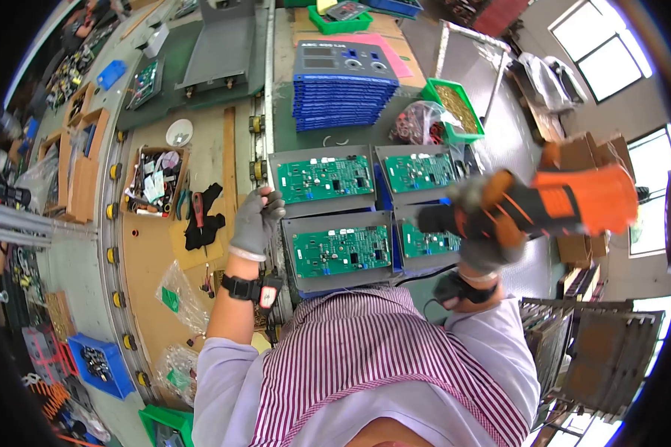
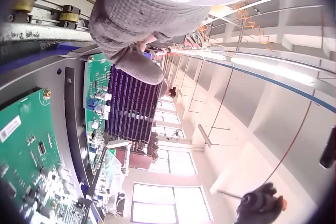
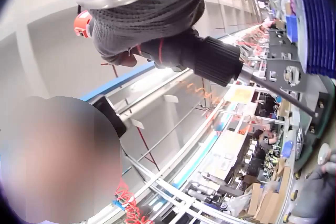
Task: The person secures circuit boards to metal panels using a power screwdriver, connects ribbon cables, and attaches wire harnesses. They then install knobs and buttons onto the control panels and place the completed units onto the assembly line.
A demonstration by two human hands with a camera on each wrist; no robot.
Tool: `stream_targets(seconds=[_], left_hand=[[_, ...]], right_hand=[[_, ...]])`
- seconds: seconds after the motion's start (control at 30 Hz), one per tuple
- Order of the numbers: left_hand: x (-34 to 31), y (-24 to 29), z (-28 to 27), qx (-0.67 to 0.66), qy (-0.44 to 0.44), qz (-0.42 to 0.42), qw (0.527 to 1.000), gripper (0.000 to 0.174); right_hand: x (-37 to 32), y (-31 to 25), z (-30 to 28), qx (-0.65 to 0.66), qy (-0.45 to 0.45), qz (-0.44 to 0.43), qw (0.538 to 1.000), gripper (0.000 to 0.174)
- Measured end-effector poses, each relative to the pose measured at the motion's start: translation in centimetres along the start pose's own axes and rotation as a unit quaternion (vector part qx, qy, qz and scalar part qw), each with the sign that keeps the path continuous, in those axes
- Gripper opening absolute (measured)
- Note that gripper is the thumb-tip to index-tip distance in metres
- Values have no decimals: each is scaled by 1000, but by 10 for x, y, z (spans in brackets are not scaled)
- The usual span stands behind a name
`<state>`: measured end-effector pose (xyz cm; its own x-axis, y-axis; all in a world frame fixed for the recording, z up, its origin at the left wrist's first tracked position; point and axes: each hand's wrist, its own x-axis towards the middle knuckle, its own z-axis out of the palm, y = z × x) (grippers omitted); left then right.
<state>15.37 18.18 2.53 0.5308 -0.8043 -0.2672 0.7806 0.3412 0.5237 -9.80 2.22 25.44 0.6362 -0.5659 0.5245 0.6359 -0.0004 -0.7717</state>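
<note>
White dish (image 1: 179, 132) near wooden strip (image 1: 230, 153); blue bin (image 1: 120, 375).

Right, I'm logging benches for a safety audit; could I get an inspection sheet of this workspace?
Surface: dark green bench top, partly covered.
Job's things: four green rectangular circuit boards on flat grey metal panels; orange-and-black power driver with a long metal bit; tall stack of blue-edged panels beyond.
Clutter: red-handled screwdriver on crumpled black fabric; crumpled clear plastic bag.
Hands: grey-gloved right hand grips the driver; grey-gloved left hand is beside the boards, fingers curled, contents unclear.
Cables: thin black cable near the lower-right panel; coiled red line overhead.
Surroundings: bright windows; brown cardboard boxes.
</note>
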Motion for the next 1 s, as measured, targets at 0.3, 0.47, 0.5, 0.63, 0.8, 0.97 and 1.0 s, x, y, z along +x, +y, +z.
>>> stream_targets(seconds=[0.3,0.47,0.5,0.63,0.8,0.97,1.0], left_hand=[[-87,5,5,148,67,-59,985,25],[-115,-4,32,196,89,-100,971,23],[-116,-10,43,212,92,-92,969,23],[-117,-40,93,276,21,-91,957,24],[-96,-86,179,299,-68,-272,912,22],[-50,-164,253,251,-114,-352,894,17],[-36,-179,261,272,-117,-332,895,17]], right_hand=[[-138,-118,-85,-193,188,286,919,74],[-187,-150,-155,-633,-40,444,632,74],[-193,-152,-163,-699,-77,475,529,68],[-224,-152,-227,-782,-189,470,363,26],[-247,-120,-331,-816,-324,226,423,11],[-225,-59,-399,-768,-395,99,495,15],[-213,-52,-404,-758,-417,93,493,17]])
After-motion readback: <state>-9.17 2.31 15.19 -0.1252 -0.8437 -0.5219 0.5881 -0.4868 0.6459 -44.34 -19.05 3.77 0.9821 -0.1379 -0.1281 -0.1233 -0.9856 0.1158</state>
